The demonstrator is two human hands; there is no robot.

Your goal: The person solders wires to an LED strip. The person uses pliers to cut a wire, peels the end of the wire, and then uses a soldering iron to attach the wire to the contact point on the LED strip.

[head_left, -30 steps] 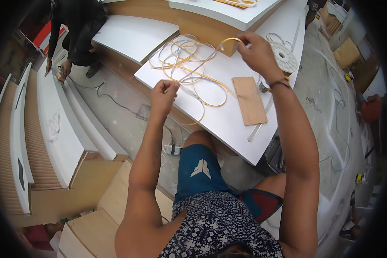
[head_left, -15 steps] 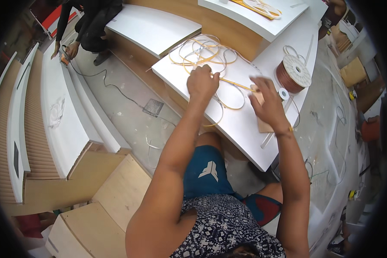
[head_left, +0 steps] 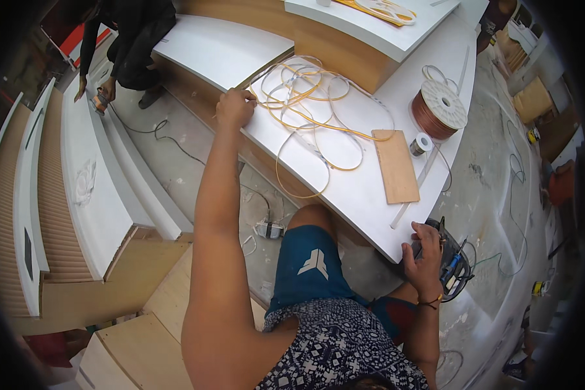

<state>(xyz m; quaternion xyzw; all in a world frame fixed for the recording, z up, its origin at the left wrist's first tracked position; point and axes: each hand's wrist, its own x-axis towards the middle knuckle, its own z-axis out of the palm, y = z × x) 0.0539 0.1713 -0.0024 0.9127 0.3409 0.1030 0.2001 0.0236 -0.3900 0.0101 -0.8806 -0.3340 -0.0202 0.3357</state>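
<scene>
The person's left hand [head_left: 235,108] is closed with bunched fingertips, pinching the yellow-edged strip [head_left: 335,126] at the left side of its loose tangle on the white table [head_left: 364,214]. The right hand [head_left: 424,260] is loosely open and empty, fingers half curled, beside the table's near corner and the black container [head_left: 450,250]. Half a second ago, the left hand was over the tangle, and the right over the wooden board [head_left: 396,168], now uncovered.

The bench [head_left: 361,198] is coloured white, the looped strip [head_left: 335,125] yellow and white, the wound wire [head_left: 425,117] reddish brown. The dark top [head_left: 335,344] is patterned with white geometric motifs; the teal shorts [head_left: 299,286] are marked in pale grey.
</scene>
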